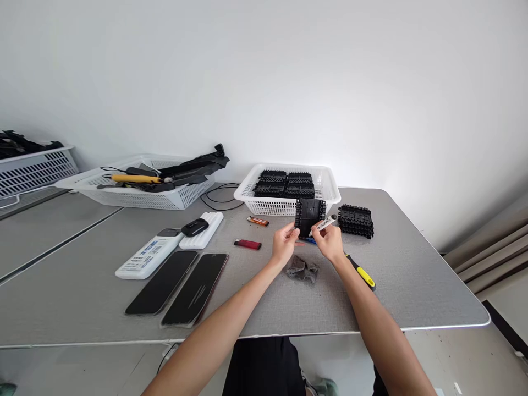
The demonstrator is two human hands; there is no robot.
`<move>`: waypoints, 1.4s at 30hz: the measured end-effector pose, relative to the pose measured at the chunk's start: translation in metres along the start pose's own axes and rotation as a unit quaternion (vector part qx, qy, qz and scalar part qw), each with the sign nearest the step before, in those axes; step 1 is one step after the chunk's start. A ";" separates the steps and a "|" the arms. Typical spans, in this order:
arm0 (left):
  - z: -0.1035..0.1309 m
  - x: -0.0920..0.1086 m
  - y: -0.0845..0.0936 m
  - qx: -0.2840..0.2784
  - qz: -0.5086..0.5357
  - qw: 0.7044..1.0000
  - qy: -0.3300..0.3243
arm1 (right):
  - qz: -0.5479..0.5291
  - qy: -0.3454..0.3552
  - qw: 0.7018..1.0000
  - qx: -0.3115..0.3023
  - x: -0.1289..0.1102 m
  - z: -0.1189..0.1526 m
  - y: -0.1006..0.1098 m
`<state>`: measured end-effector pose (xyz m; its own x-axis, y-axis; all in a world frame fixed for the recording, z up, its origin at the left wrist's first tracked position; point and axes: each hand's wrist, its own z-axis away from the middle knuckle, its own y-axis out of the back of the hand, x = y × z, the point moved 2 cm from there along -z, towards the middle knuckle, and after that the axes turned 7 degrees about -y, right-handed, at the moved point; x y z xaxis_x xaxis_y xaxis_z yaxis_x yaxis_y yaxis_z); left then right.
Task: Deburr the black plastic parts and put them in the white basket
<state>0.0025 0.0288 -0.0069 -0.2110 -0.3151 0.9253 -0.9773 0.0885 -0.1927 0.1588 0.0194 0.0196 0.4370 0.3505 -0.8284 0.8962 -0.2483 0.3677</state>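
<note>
Pen (328, 222), gripped in the right hand (329, 241), points at a black plate (309, 213) just past both hands. The left hand (284, 243) pinches the plate's low side, probably to keep it still. More plates (356, 221) are piled right of the right hand, maybe for easy reach. Whether pen touches plate is hard to tell. Something blue (308, 240) between the hands is mostly hidden.

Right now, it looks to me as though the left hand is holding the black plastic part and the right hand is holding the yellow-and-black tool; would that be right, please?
Not quite: the head view shows the right hand holding a white marker; the yellow-and-black tool lies on the table. The left hand is indeed holding the black plastic part.
</note>
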 end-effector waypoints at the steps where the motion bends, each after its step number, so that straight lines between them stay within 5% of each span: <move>1: -0.001 -0.001 0.001 0.001 -0.002 1.000 0.002 | -0.008 -0.003 1.000 0.002 0.001 0.000 0.000; 10: -0.005 -0.011 0.009 0.042 0.009 0.998 0.036 | -0.105 0.008 0.994 0.027 0.000 0.002 -0.002; 36: -0.002 -0.004 0.004 -0.009 0.008 0.999 0.033 | -0.004 0.113 0.992 0.059 0.002 0.002 0.000; 42: -0.001 -0.004 0.002 -0.006 0.016 0.999 0.040 | -0.047 0.066 0.990 0.112 0.001 0.004 0.003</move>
<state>0.0017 0.0317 -0.0106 -0.2391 -0.2356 0.9420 -0.9696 0.1094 -0.2187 0.1614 0.0152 0.0179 0.3719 0.4925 -0.7869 0.9002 -0.3981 0.1764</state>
